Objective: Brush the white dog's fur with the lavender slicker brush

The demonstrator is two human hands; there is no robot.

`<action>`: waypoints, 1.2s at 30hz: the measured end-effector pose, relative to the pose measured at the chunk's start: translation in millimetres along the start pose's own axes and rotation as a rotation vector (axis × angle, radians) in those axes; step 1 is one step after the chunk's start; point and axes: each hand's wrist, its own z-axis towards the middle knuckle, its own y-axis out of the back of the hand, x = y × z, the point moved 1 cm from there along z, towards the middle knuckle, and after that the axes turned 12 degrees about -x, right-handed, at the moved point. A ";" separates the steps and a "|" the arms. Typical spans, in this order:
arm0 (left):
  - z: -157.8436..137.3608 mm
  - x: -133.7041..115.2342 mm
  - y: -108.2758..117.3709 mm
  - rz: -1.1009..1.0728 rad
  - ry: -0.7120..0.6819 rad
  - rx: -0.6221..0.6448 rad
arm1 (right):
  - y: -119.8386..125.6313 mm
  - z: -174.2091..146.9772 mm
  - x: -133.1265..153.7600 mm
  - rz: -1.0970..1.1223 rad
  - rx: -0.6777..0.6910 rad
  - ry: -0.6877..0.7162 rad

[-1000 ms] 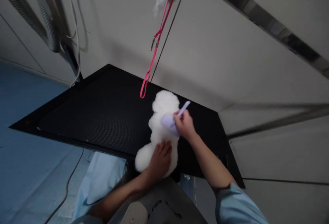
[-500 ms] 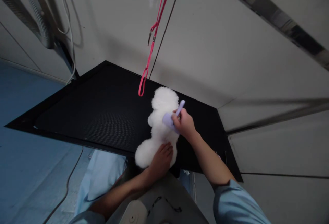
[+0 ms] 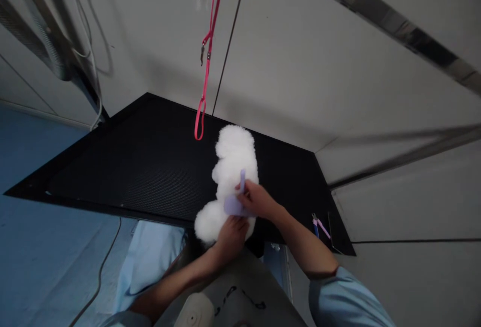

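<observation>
white and soft, the fluffy thing (image 3: 237, 162) lies on the bench (image 3: 150, 156), its near end partly hidden by the left hand (image 3: 232, 238). i cannot tell if those fingers grip or just press. the right hand (image 3: 259, 201) has its fingers closed round a purple brush (image 3: 233, 207), its underside hidden. a pink strap (image 3: 206, 77) is cut off up top.

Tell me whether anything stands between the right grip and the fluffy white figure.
Yes: the purple brush, held in the right grip, lies between it and the fluffy white figure. The left grip rests on the figure's near end.
</observation>
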 end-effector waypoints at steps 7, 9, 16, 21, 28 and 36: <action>-4.7 -7.2 11.1 -0.026 -0.019 -0.099 | 6.7 -15.9 -10.4 0.069 -0.304 0.020; -8.8 -11.8 17.2 -0.007 0.008 -0.152 | 4.6 -19.9 -10.9 0.174 -0.122 -0.046; -18.7 -10.3 23.6 0.164 0.046 -0.031 | 5.8 -25.4 -10.5 0.205 -0.173 -0.090; -23.6 -4.0 22.7 0.172 0.067 0.034 | 8.5 -24.8 -17.1 0.186 -0.396 -0.193; -29.9 3.9 32.7 0.125 -0.040 -0.059 | -9.7 -45.8 -17.9 0.249 -0.117 -0.101; -40.0 14.5 39.5 0.072 -0.104 -0.203 | -9.8 -62.4 -16.5 0.280 -0.116 -0.086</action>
